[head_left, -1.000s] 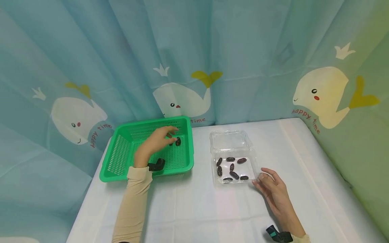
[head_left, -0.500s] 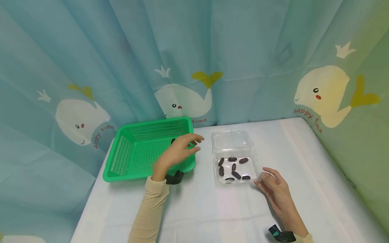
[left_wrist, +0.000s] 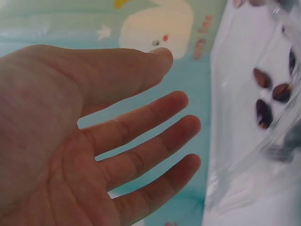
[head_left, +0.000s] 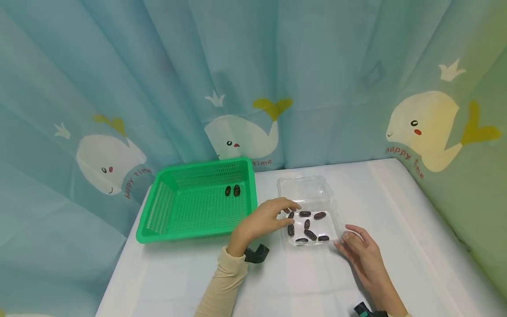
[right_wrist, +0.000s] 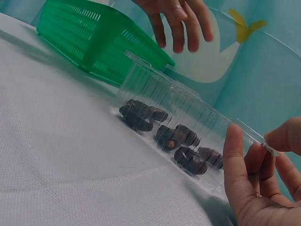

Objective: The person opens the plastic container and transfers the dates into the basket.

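Eight dates [head_left: 310, 234] in one clear box [head_left: 325, 225]

A clear plastic box [head_left: 326, 225], its lid [head_left: 303, 189] folded back, stands right of a green basket [head_left: 166, 237]. Dark oval dates [head_left: 310, 234] lie scattered inside it; two more lie in the basket, side by side.

White cloth [head_left: 309, 281] covers the table [head_left: 372, 198], faintly creased toward the front. On it stand two containers, side by side and apart. Left: the green basket [head_left: 190, 234], upright, slightly askew to the far edge. Right: the clear box [head_left: 322, 226], its lid [head_left: 303, 188] opened toward that edge. Cloth shows between them and in front.
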{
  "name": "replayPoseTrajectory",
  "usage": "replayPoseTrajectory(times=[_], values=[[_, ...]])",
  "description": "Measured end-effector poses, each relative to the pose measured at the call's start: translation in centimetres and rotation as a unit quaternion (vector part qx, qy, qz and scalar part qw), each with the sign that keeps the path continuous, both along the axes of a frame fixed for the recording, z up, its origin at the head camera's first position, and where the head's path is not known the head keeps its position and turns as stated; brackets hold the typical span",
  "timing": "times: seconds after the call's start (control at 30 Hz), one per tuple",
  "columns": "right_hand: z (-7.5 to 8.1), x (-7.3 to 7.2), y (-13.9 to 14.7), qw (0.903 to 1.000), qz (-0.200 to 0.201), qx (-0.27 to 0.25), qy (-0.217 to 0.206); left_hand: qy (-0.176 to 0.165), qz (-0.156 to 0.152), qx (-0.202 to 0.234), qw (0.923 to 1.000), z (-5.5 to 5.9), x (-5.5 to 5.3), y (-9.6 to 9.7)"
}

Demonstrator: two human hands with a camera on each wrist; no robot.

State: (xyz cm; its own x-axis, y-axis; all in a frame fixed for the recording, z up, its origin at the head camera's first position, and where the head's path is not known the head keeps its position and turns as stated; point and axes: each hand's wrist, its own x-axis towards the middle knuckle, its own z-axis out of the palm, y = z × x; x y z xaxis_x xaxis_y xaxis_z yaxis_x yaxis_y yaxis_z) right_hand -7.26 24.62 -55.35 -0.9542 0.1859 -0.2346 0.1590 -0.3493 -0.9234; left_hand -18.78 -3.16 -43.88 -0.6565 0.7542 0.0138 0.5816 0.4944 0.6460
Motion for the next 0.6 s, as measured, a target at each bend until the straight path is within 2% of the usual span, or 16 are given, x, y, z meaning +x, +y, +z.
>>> replayPoseTrajectory(times=[0.17, 0.37, 0.6], values=[[-0.1, 0.3, 0.0, 0.9999, 0.000, -0.013, 0.003, 0.027, -0.026, -0.036, 0.9986, -0.9, 0.7, 2.0], [-0.2, 0.6, 0.0, 0.9985, 0.000, -0.039, 0.039, 0.084, -0.066, -0.076, 0.9913, -2.2, 1.3, 4.5], [0.1, 0.4, 0.0, 0.9988, 0.003, -0.033, 0.035, 0.093, -0.077, -0.082, 0.9893, -3.3, 1.2, 6.1]])
